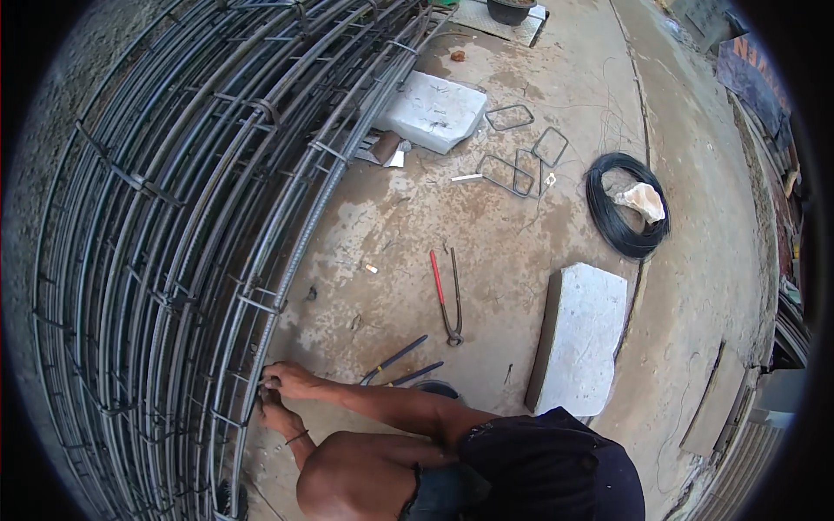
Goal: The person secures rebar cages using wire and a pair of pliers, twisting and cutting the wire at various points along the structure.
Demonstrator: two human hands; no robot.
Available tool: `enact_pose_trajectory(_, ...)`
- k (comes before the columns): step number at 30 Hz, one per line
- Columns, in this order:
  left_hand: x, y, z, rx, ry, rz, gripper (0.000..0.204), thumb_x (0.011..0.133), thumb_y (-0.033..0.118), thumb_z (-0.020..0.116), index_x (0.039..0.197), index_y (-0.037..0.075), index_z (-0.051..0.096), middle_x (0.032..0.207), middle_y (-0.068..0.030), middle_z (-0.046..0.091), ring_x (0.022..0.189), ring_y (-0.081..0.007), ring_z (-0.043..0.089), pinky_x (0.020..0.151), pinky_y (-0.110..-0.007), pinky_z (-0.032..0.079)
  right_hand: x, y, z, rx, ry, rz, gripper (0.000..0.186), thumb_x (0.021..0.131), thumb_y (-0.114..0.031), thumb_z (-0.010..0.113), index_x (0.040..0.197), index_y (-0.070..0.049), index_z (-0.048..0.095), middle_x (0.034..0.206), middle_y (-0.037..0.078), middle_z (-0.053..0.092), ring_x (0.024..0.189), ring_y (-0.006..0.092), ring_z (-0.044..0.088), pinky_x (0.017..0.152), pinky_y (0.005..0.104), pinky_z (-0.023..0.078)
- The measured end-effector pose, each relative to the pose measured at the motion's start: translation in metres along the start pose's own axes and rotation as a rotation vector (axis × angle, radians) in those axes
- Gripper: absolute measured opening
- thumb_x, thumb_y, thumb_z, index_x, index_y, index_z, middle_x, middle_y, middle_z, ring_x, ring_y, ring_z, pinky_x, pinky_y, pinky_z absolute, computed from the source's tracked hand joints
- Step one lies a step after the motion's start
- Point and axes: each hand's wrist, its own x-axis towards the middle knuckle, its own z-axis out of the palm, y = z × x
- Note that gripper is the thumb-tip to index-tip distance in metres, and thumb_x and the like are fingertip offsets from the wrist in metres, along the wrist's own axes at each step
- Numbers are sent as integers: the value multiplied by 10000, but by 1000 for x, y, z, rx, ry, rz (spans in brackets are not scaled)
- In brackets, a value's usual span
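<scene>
Working at the outer side of the steel cage (169,300), both hands sit close together, the right fingers (271,380) just above the left fingers (265,399) in view. The right fingers are curled against the outermost bars; the left fingers reach up to the same spot from below. Whether either set grips a bar or something finer cannot be told, the contact being small and shadowed.

Obstructions noted: the cage's crowded bars and cross-ties take up the space left of the fingers and extend both beyond and below them. A bent knee (343,473) stands near the fingers, below and to their right. The right forearm (373,398) runs rightward from the fingers and partly hides a blue-handled tool (405,350) and a dark bucket (439,387).

Farther beyond the fingers and to their right, pincers (439,282) with one red handle lie open on the stained concrete floor (382,226). Well to the right of the fingers lies a white block (586,334); beyond it is a black wire coil (599,213), a pale stone (643,201) resting on it. Far ahead of the fingers, a second white block (434,111) lies against the cage side, with bent steel rings (512,127) beside it, some overlapping.
</scene>
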Motion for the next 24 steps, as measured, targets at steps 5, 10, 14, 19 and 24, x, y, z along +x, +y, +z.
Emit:
enact_pose_trajectory(5,15,12,-15,20,-66,-184,294,908,61,509,1177,-52,470,1010,-146,575,927,-249,590,858,-355,487,8,-7,0,212,23,163,325,778,-149,648,1079,-37,594,939,196,647,908,366,614,798,425,476)
enact_pose_trajectory(10,10,-3,1,55,-69,-193,209,908,88,531,1109,36,514,897,-50,583,794,-157,537,765,-311,449,37,25,-27,612,276,204,329,756,-26,585,1084,-13,600,938,164,666,879,275,645,770,353,495)
enact_pose_trajectory(14,18,-2,-13,74,-74,-217,229,905,86,531,1129,38,510,932,-54,577,815,-160,534,779,-320,451,39,21,-54,938,144,161,315,773,39,521,1063,-35,618,939,63,664,816,153,621,729,279,503)
enact_pose_trajectory(19,18,25,-26,104,3,-225,289,916,91,506,1196,24,490,1028,-78,556,864,-158,527,836,-320,470,37,-27,-69,1193,483,255,254,825,14,524,1066,-3,599,942,80,643,760,159,618,709,285,504)
enact_pose_trajectory(24,12,-4,2,127,-91,-247,286,913,87,502,1191,22,499,1017,-78,574,869,-163,538,814,-312,490,40,17,-89,754,789,123,282,818,-86,620,1083,6,591,957,104,652,777,148,639,687,272,507)
